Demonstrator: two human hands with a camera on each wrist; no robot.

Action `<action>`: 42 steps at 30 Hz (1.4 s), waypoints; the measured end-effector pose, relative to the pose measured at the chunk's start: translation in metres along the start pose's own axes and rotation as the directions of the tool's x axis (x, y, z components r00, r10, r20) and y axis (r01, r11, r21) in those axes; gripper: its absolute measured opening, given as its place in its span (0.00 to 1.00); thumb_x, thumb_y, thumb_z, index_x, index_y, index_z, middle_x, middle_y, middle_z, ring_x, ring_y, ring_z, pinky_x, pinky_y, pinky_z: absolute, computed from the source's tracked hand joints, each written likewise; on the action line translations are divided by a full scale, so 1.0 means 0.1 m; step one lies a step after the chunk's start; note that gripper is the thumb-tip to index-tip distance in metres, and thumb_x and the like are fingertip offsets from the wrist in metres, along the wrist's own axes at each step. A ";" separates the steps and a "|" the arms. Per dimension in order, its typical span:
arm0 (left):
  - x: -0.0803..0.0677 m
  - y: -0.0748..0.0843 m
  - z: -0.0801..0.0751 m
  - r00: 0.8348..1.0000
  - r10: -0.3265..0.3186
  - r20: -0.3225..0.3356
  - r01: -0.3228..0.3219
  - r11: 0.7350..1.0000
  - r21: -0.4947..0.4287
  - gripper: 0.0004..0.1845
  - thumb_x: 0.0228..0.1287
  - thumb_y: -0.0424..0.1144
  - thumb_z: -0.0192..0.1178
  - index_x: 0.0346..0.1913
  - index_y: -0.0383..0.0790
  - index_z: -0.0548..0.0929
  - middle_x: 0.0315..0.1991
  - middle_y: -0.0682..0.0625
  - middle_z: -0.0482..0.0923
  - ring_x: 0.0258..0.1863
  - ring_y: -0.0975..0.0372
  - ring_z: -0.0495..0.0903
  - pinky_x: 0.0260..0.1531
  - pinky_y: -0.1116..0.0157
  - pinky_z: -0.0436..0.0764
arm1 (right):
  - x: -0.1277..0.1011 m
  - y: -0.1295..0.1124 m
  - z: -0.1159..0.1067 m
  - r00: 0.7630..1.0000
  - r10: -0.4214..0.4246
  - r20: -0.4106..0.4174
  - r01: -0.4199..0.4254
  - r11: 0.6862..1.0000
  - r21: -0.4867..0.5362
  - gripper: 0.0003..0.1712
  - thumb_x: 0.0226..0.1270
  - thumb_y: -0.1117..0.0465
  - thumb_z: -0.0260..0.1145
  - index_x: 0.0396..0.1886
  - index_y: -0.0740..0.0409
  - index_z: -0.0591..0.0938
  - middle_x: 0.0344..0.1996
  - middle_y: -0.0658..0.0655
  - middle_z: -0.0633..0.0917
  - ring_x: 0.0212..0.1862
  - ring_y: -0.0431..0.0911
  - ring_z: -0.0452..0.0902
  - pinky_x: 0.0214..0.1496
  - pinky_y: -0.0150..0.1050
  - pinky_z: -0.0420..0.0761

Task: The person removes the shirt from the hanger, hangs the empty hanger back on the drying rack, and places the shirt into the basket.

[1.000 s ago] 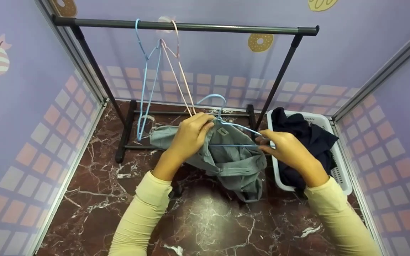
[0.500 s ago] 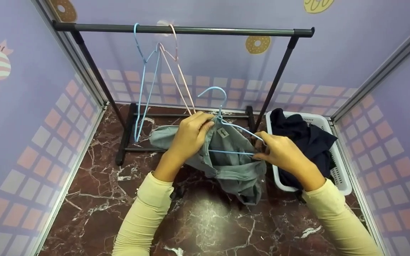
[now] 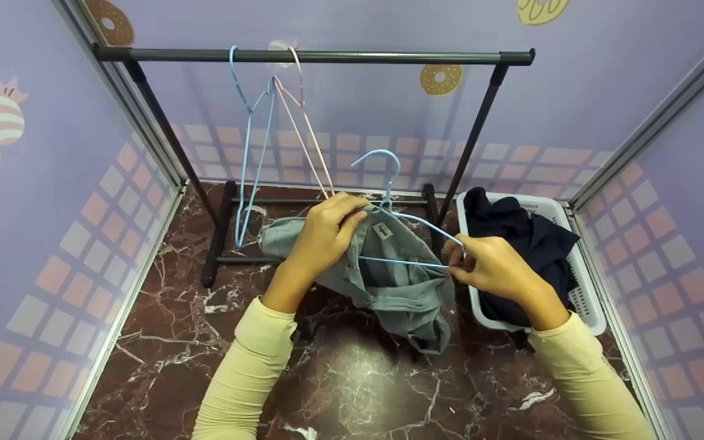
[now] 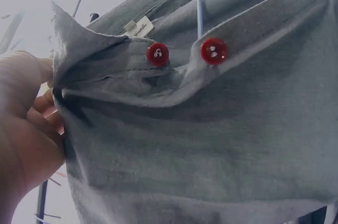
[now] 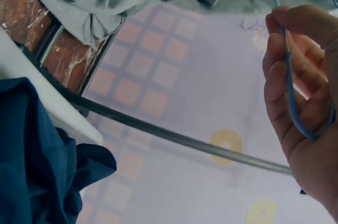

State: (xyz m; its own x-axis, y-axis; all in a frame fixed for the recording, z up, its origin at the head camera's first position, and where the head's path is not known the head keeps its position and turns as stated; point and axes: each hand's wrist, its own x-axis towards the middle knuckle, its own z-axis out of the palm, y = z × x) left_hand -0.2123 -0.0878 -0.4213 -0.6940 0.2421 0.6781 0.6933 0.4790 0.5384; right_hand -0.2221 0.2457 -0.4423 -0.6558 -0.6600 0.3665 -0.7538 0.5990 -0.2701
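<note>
A grey-green shirt (image 3: 401, 299) with a white neck label (image 3: 382, 230) hangs between my hands. Two red buttons (image 4: 213, 51) show on its front in the left wrist view. My left hand (image 3: 326, 232) pinches the shirt near the neckline, with fingertips partly behind the cloth. My right hand (image 3: 491, 263) grips the right end of a light blue hanger (image 3: 420, 221), whose bend lies across my palm in the right wrist view. The hanger's left part goes into the shirt and is hidden there; its hook (image 3: 379, 153) stands up above the neck opening.
A black clothes rack (image 3: 352, 57) stands behind, with a blue hanger (image 3: 244, 165) and a pink hanger (image 3: 307, 122) on its bar. To the right, a white basket (image 3: 477, 308) holds dark navy clothing (image 3: 526, 244). Patterned walls enclose the marbled floor (image 3: 352, 397).
The blue hanger has tilted, its hook shifting up and to the right. My right hand went slightly left, then back right and a little down. My left hand stays at the neckline.
</note>
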 end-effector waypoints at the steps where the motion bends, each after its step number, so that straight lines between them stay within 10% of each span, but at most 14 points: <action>1: -0.02 -0.02 0.00 1.000 -0.004 -0.005 0.004 1.000 -0.007 0.10 0.75 0.36 0.60 0.49 0.34 0.88 0.39 0.45 0.85 0.34 0.57 0.79 0.38 0.61 0.81 | -0.02 0.01 -0.01 1.000 -0.002 -0.004 0.002 1.000 0.008 0.15 0.52 0.65 0.79 0.40 0.52 0.85 0.26 0.41 0.87 0.26 0.34 0.82 0.28 0.32 0.80; 10: -0.28 -0.18 0.14 0.996 -0.066 -0.055 0.066 0.998 -0.008 0.10 0.75 0.36 0.60 0.50 0.36 0.89 0.39 0.46 0.86 0.34 0.59 0.81 0.39 0.61 0.82 | -0.19 0.12 -0.13 1.000 0.003 0.020 -0.003 1.000 -0.022 0.16 0.49 0.64 0.78 0.38 0.49 0.84 0.24 0.39 0.86 0.25 0.32 0.80 0.27 0.30 0.80; 27: -0.43 -0.18 0.29 0.975 -0.080 -0.209 0.098 0.992 0.080 0.09 0.72 0.34 0.63 0.49 0.37 0.91 0.39 0.46 0.88 0.37 0.58 0.86 0.39 0.63 0.86 | -0.65 0.25 -0.96 0.949 0.221 0.226 -0.261 0.951 0.167 0.20 0.50 0.74 0.77 0.39 0.50 0.83 0.24 0.39 0.84 0.25 0.34 0.80 0.26 0.31 0.82; 42: -0.58 -0.11 0.43 0.962 -0.146 -0.232 0.187 0.968 0.167 0.09 0.72 0.35 0.63 0.48 0.39 0.90 0.39 0.47 0.88 0.38 0.55 0.88 0.41 0.60 0.88 | -0.98 0.30 -1.36 0.950 0.292 0.113 -0.310 0.928 0.207 0.20 0.56 0.75 0.77 0.45 0.55 0.83 0.29 0.48 0.88 0.27 0.36 0.82 0.28 0.26 0.79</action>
State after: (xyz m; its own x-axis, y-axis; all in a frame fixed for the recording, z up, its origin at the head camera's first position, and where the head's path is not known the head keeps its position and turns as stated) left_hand -0.1879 -0.0709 -0.4883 -0.7233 -0.0327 0.6897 0.5088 0.6501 0.5644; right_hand -0.1747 0.3893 -0.3654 -0.8477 -0.5031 0.1683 -0.5045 0.6666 -0.5487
